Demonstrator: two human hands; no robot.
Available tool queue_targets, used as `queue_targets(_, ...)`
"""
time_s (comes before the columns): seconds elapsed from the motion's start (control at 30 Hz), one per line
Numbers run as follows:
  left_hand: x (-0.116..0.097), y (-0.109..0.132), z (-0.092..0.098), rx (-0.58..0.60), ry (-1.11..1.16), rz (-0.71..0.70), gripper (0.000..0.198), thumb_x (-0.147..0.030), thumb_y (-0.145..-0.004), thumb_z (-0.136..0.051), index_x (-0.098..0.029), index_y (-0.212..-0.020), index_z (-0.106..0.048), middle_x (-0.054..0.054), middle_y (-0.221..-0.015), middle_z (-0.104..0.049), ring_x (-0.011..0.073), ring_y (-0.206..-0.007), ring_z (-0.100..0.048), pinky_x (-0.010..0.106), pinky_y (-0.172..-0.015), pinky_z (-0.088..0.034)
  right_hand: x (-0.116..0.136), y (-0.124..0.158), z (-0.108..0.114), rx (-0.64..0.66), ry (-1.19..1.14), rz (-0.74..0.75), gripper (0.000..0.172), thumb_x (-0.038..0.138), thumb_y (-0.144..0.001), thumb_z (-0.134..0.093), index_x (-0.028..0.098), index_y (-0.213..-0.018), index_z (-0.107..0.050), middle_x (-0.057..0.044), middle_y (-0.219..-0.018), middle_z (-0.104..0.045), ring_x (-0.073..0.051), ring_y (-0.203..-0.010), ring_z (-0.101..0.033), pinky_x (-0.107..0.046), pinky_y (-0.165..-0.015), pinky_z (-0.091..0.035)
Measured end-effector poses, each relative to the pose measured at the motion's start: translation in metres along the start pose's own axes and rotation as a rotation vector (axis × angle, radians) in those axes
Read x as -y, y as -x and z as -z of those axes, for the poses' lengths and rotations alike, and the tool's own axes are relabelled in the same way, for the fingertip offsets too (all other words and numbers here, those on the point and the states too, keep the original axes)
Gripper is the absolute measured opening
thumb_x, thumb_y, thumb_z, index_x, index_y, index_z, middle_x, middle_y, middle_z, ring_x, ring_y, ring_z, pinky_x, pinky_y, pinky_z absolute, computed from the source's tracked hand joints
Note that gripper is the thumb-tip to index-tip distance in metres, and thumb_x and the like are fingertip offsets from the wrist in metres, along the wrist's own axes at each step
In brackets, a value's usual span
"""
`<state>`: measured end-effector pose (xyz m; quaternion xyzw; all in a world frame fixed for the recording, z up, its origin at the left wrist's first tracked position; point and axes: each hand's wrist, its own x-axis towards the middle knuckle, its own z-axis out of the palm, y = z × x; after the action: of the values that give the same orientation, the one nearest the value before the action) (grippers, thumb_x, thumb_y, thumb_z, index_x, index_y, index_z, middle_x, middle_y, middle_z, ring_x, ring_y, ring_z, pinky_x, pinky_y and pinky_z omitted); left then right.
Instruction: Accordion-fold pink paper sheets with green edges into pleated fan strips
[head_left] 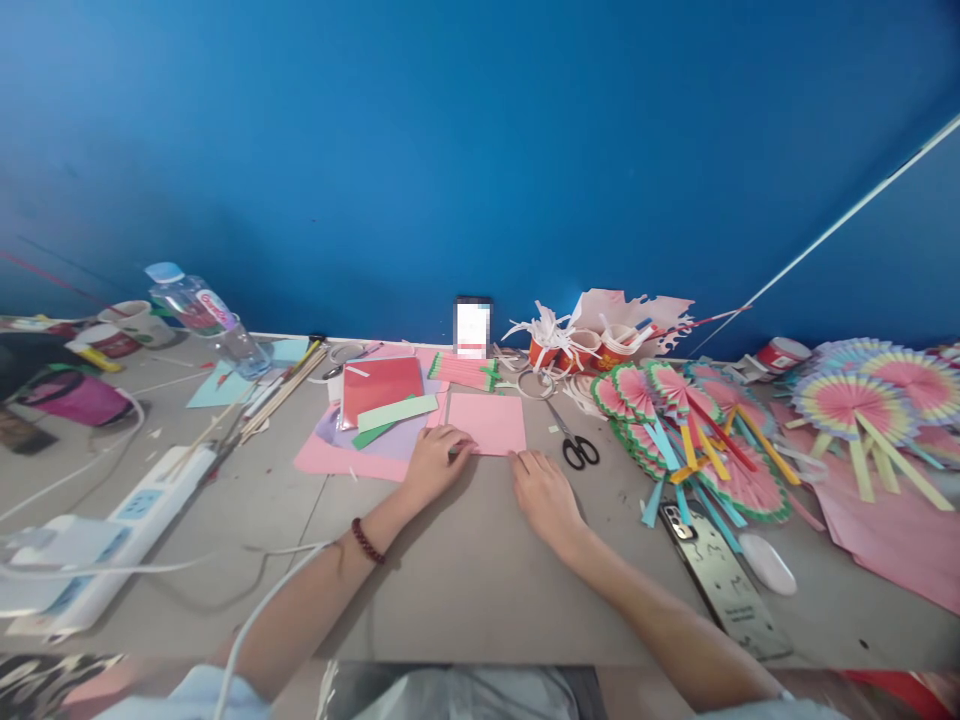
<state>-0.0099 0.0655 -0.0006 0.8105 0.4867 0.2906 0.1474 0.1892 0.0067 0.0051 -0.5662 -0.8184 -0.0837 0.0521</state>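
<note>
A pink sheet of paper lies flat on the table in front of me, its near edge toward me. My left hand is at its near left corner, thumb and fingers closed on the edge. At the near right corner, my right hand has its fingers together on the edge; the thumb is hidden. Beside the left hand, a pale green strip and a dark green strip lie across a red packet. Behind the sheet is a bundle of pink pleated paper with green ends.
Black-handled scissors lie right of the sheet, near pleated paper fans. A phone and a white mouse-shaped object are nearer me. Leftward are a power strip with cables and a tilted bottle. Another phone stands at the wall.
</note>
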Motion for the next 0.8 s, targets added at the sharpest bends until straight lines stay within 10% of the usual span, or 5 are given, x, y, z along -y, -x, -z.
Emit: queue_targets(0.8,0.005,0.001,-0.003,0.042,0.252,-0.036,0.016,-0.02,-0.086,-0.052,-0.019,-0.084,-0.068,0.004,-0.082,-0.065,0.0145,-0.077,-0.058,0.028,-0.073,-0.043,0.0,0.004,-0.001,-0.013,0.059,0.02,0.039,0.01,-0.082,-0.051,0.013,-0.121,-0.054,-0.012,-0.111,-0.06,-0.022,-0.102,-0.055,-0.034,-0.084,-0.042)
